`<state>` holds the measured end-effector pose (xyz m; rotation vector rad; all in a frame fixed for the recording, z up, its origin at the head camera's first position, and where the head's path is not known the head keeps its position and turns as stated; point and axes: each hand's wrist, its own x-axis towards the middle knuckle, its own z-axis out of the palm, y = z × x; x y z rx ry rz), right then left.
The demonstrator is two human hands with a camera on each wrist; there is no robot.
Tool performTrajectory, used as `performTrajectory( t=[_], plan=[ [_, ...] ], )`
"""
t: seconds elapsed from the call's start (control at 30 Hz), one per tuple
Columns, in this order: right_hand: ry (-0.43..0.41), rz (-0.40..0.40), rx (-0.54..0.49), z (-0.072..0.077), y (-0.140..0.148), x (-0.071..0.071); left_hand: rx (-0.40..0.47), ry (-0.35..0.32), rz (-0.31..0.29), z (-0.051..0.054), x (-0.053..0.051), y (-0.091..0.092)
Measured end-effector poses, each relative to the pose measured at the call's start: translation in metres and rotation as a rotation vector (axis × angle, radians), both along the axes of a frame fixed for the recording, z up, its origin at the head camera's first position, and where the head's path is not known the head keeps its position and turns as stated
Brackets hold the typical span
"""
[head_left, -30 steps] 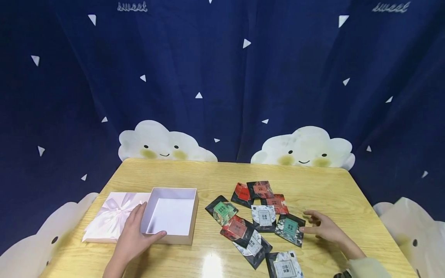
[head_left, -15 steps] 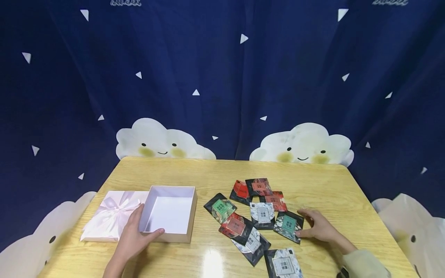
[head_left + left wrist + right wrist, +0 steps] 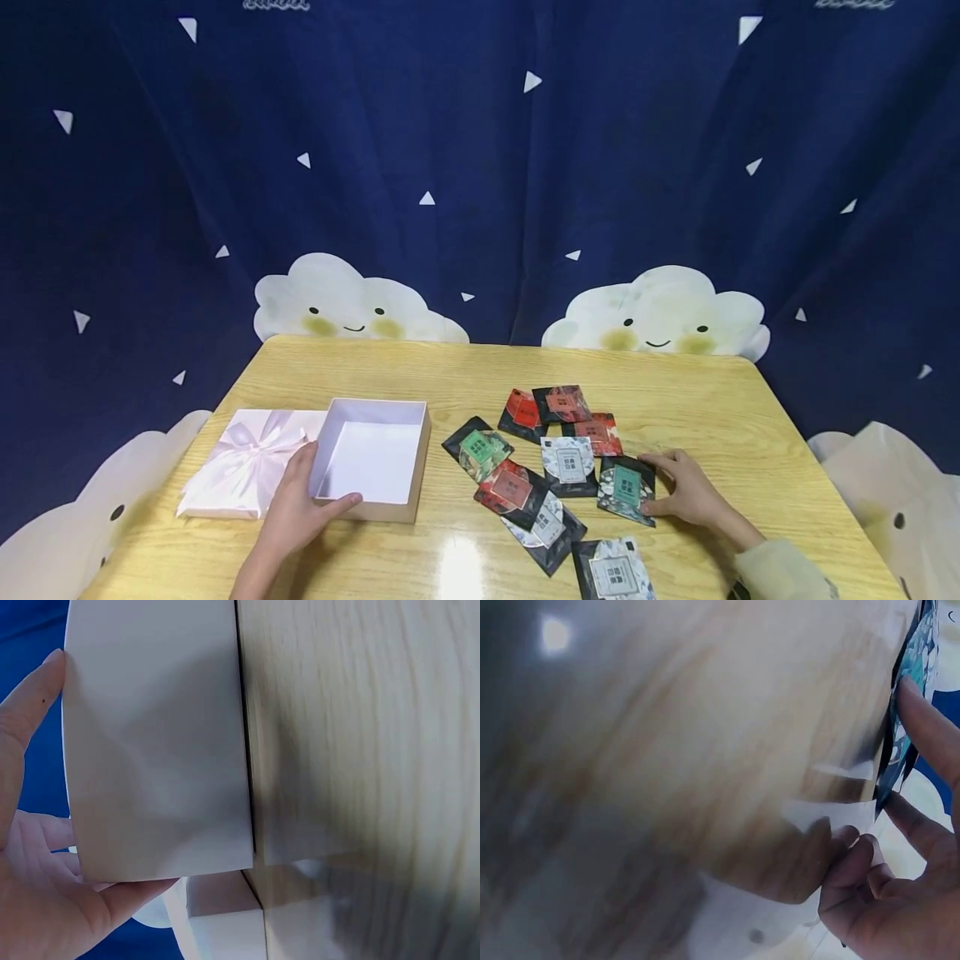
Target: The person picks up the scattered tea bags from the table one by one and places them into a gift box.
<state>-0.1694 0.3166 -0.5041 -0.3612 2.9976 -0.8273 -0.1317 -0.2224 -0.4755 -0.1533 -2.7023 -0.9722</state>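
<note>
My left hand (image 3: pixel 294 508) holds the near left corner of an open white gift box (image 3: pixel 422 467), its thumb at the front wall and its fingers along the left side. The box's plain wall (image 3: pixel 157 750) fills much of the left wrist view. At the right, my right hand (image 3: pixel 686 492) pinches the right edge of a flat black sachet with a green label (image 3: pixel 626 490). In the right wrist view, the thumb lies on this sachet (image 3: pixel 907 712) and a fingertip meets its lower edge. The sachet's underside is hidden.
Left of the box lies a white lid with a ribbon bow (image 3: pixel 251 458). Several sachets with red, white and green labels, including a white-labelled one (image 3: pixel 568 462), spread over the wooden table (image 3: pixel 675 392), some overlapping. A blue curtain (image 3: pixel 480 167) hangs behind.
My right hand has come in leftwards to the green-labelled sachet and now pinches its edge; the sachet has turned slightly. My left hand stays at the box. The head view has shifted a little.
</note>
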Motion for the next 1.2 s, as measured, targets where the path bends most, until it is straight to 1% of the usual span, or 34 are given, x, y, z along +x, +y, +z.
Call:
performTrajectory(
  t=[0.1, 0.17, 0.27, 0.47, 0.6, 0.8, 0.87, 0.97, 1.07, 1.13, 1.2],
  plan=[
    [0.004, -0.006, -0.011, 0.000, 0.001, -0.001, 0.013, -0.006, 0.019, -0.002, -0.001, 0.001],
    [0.008, -0.025, -0.026, 0.001, 0.001, 0.000, 0.018, -0.016, 0.033, -0.003, -0.001, 0.001],
    [-0.008, -0.080, -0.073, 0.003, 0.001, 0.001, 0.010, -0.035, 0.052, -0.002, 0.000, 0.001],
    [-0.153, -0.216, -0.267, 0.007, 0.006, 0.003, 0.011, -0.055, 0.058, 0.002, 0.001, 0.001],
    [-0.246, -0.256, -0.403, 0.008, 0.015, 0.002, 0.012, -0.063, 0.056, 0.001, 0.001, 0.001],
    [-0.334, -0.252, -0.584, 0.018, 0.026, 0.003, 0.013, -0.060, 0.054, 0.001, -0.001, 0.001],
    [-0.356, -0.249, -0.612, 0.022, 0.031, 0.004, 0.013, -0.058, 0.052, 0.001, -0.001, 0.001],
    [-0.389, -0.270, -0.650, 0.027, 0.036, 0.006, 0.014, -0.058, 0.048, 0.001, -0.001, 0.001],
    [-0.394, -0.266, -0.691, 0.030, 0.040, 0.007, 0.010, -0.066, 0.048, 0.000, -0.001, 0.001],
    [-0.395, -0.262, -0.739, 0.032, 0.040, 0.007, 0.012, -0.073, 0.051, 0.000, -0.001, 0.000],
    [-0.395, -0.238, -0.776, 0.034, 0.041, 0.007, 0.014, -0.078, 0.054, -0.001, -0.002, 0.000]
  ],
)
